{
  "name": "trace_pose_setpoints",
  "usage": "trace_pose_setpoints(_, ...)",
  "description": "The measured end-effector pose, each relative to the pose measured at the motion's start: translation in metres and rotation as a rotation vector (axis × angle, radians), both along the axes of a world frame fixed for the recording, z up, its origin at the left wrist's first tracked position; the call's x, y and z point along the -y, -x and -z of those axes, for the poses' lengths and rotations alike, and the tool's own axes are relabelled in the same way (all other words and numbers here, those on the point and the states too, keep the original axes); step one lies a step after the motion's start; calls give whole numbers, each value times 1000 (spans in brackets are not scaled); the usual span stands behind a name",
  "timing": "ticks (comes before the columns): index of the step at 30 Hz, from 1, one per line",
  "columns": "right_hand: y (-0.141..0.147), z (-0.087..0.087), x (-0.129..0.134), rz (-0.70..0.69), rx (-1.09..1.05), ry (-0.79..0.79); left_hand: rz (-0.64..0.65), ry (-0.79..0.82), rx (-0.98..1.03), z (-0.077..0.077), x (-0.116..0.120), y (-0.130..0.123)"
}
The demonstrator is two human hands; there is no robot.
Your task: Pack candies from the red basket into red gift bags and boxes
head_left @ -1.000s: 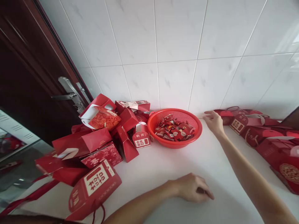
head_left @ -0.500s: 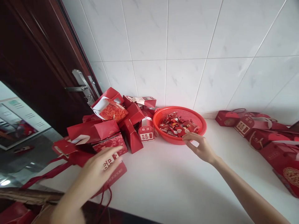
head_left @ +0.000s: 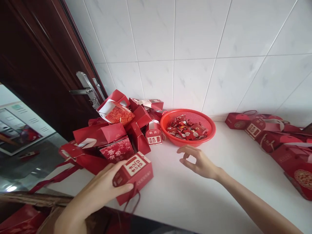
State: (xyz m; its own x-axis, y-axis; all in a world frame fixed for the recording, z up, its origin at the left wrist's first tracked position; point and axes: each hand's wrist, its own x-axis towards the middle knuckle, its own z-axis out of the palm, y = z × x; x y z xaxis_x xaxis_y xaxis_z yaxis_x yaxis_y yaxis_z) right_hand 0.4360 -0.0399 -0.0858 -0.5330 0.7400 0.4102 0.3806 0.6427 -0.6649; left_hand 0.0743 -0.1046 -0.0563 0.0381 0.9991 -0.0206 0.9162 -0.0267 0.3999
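Observation:
My left hand (head_left: 112, 182) is closed around one end of a red gift box (head_left: 142, 175) at the front of the white counter. The box lies tilted on its side, a cream panel with red characters facing up and a dark red cord handle hanging toward me. Over the counter, just in front of the red plastic basket (head_left: 187, 143), hovers my right hand (head_left: 198, 162). Its fingers are curled but apart, and nothing shows between them. Red-wrapped candies (head_left: 187, 128) lie in the basket.
Red gift boxes (head_left: 117, 117) are heaped at the left, beside a dark door (head_left: 48, 58). More red boxes (head_left: 287, 152) line the right side against the tiled wall (head_left: 195, 48). A cardboard carton (head_left: 48, 211) with red boxes stands below the counter edge.
My left hand has taken hold of the red gift box and shifted it to the right. My right hand has drawn back from the basket rim toward me.

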Motion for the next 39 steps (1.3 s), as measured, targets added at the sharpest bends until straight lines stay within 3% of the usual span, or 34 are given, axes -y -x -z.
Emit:
trace_pose_setpoints(4, 15, 2, 9, -136, -13, 47, 191, 87, -51, -18, -11, -51)
trace_pose_setpoints(8, 21, 2, 6, -135, -105, 172, 481, 19, 20, -33, -28, -91)
trace_pose_setpoints(11, 16, 3, -3, -84, -198, 219, 680, -45, 40, -35, -40, -110)
trace_pose_setpoints(14, 7, 7, -7, -53, -250, 215, 792, -113, 43, -30, -47, -123)
trace_pose_setpoints(17, -2, 11, -4, 16, -239, 223, 813, -168, 72, -20, -51, -132)
trace_pose_setpoints(22, -8, 16, 11, 158, -203, 251, 710, -301, 164, 2, -54, -133)
trace_pose_setpoints(26, -11, 19, 19, 204, -177, 118, 697, -338, 260, 14, -56, -130)
trace_pose_setpoints(31, -15, 11, 8, 96, -98, -24, 792, -359, 290, 15, -60, -132)
trace_pose_setpoints(37, -7, -19, -13, -128, 155, -36, 863, -255, 254, 7, -62, -138)
trace_pose_setpoints(39, -2, -24, -15, -101, 187, -40, 855, -235, 245, 4, -62, -138)
